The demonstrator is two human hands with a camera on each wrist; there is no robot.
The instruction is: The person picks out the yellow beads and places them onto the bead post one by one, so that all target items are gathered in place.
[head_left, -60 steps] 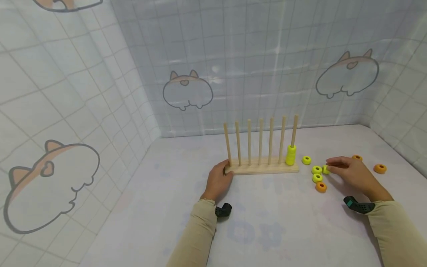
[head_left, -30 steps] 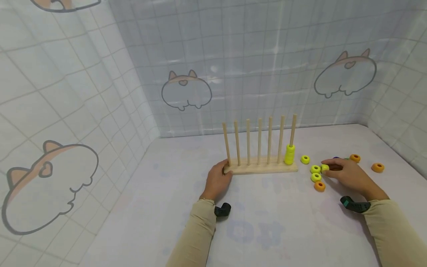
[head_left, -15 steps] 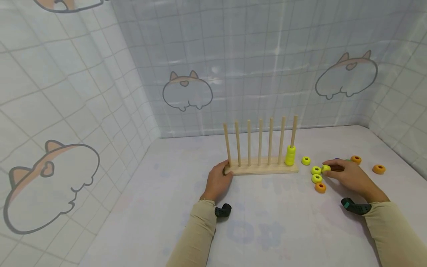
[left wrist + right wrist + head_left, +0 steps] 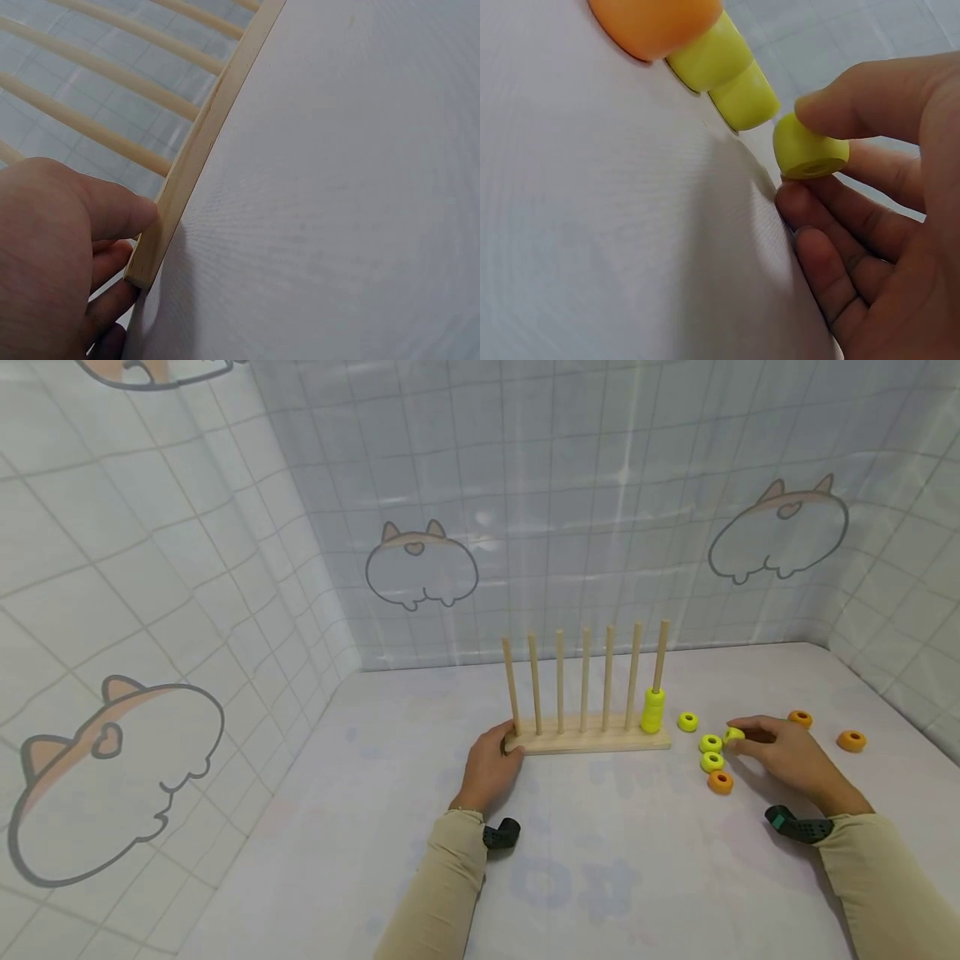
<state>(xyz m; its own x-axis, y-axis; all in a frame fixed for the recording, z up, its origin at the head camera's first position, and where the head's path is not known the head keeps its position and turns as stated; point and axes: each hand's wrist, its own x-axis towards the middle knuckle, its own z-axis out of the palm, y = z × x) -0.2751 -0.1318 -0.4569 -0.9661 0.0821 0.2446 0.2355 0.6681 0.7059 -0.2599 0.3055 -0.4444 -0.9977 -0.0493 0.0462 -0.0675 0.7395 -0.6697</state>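
Note:
My left hand (image 4: 487, 768) grips the left end of a wooden peg rack (image 4: 588, 743), its thumb on the front of the base. The rack stands upright with a row of thin pegs. Several yellow beads (image 4: 652, 720) are stacked on its rightmost peg; the other pegs carry nothing. My right hand (image 4: 798, 762) pinches a yellow bead (image 4: 799, 150) between thumb and fingers. In the right wrist view the bead is tilted and its hole shows at the lower side. Just left of it lie loose yellow beads (image 4: 711, 767) and an orange bead (image 4: 721, 787).
One more yellow bead (image 4: 687, 728) lies near the rack's right end. Orange beads sit beyond the right hand, one (image 4: 851, 746) at the far right and one (image 4: 800, 723) partly behind the hand. A patterned curtain (image 4: 547, 527) rises behind the table.
My right hand has closed its fingertips on the yellow bead, tilted it and raised it slightly. The left hand has stayed at the rack's left end.

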